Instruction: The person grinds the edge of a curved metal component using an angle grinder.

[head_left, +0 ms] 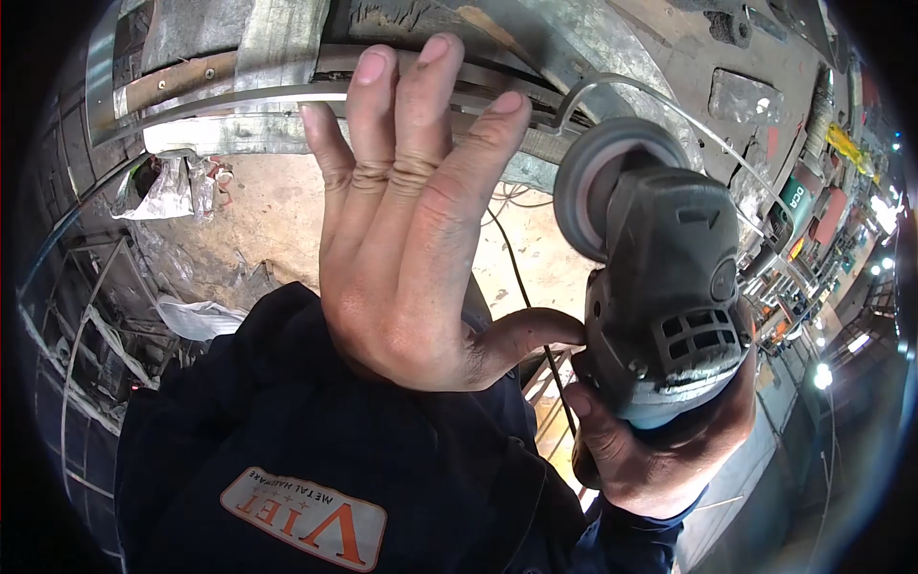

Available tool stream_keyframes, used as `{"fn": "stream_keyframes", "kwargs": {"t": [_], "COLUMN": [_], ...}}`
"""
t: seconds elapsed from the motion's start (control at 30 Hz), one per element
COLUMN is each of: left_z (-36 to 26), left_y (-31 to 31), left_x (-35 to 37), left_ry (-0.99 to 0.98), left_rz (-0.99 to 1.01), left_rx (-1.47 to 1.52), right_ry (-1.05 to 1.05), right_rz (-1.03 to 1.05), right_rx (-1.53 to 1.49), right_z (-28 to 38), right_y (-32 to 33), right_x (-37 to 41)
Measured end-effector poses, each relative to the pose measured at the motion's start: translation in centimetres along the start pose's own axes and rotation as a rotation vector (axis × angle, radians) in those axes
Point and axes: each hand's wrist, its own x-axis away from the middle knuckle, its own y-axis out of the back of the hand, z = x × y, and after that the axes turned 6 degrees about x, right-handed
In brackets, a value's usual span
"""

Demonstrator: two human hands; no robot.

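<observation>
My left hand [411, 277] is stretched out with its back toward me, fingers straight and slightly apart. Its fingertips reach over a thin curved metal strip [229, 99] at the bench edge. The thumb points right, its tip right at the body of an angle grinder [674, 258]. My right hand [660, 464] is wrapped round the grinder from below. The grinder's round grey disc [581, 196] faces left and up, close to the strip and to a bent metal rod [650, 93]. Part of my right hand's grip is hidden behind the tool.
Worn metal plates and bars cover the bench [641, 29] at the top. A green DCA power tool [797, 199] lies on the right among many small items. A dark cable [521, 273] hangs below the grinder. Crumpled plastic [167, 191] and metal frames stand on the left.
</observation>
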Motion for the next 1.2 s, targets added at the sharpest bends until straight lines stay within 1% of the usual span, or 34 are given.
{"fn": "stream_keyframes", "kwargs": {"t": [0.03, 0.13, 0.23, 0.33, 0.43, 0.53, 0.57, 0.63, 0.73, 0.97, 1.03, 1.13, 1.2], "left_z": [0.1, 0.6, 0.8, 0.7, 0.7, 0.6, 0.7, 0.7, 0.1, -1.1, -1.3, -1.3, -1.1], "left_y": [0.0, 0.0, 0.0, -0.1, -0.2, 0.0, 0.0, 0.0, 0.1, 0.9, 0.9, 0.7, 0.6], "left_x": [0.1, 0.3, 0.4, 0.2, 0.3, 0.1, -0.1, -0.2, -0.1, -0.5, -0.5, -0.4, -0.4], "left_ry": [-0.008, -0.023, -0.034, -0.03, -0.036, -0.021, -0.057, -0.094, -0.02, 0.07, 0.096, 0.098, 0.078], "left_rz": [-0.006, 0.004, 0.012, -0.012, -0.021, 0.004, 0.014, 0.025, 0.007, 0.089, 0.121, 0.09, 0.084], "left_rx": [-0.004, -0.02, 0.007, -0.053, -0.038, -0.033, -0.015, 0.003, 0.003, 0.003, -0.001, -0.005, 0.009], "right_ry": [-0.027, 0.043, 0.089, 0.065, 0.067, 0.05, 0.015, -0.022, -0.068, -0.036, -0.016, -0.079, -0.089], "right_rz": [0.0, 0.032, 0.022, -0.027, -0.026, -0.013, -0.015, -0.017, -0.068, -0.014, 0.0, -0.066, -0.052], "right_rx": [-0.022, 0.087, 0.037, 0.088, 0.071, 0.129, 0.012, -0.104, -0.053, 0.158, 0.179, 0.108, 0.118], "right_z": [0.1, 0.2, 0.1, 0.3, 0.4, 0.5, 0.2, -0.1, -0.2, -0.1, -0.3, -0.4, -0.6], "right_y": [-0.2, -0.1, -0.4, -0.5, -0.4, -0.3, -0.4, -0.5, -0.2, 0.8, 0.7, 0.4, 0.6], "right_x": [-0.3, -0.9, -1.4, -1.4, -1.5, -1.4, -1.3, -1.0, -0.3, 0.4, 0.6, 1.2, 1.6]}}
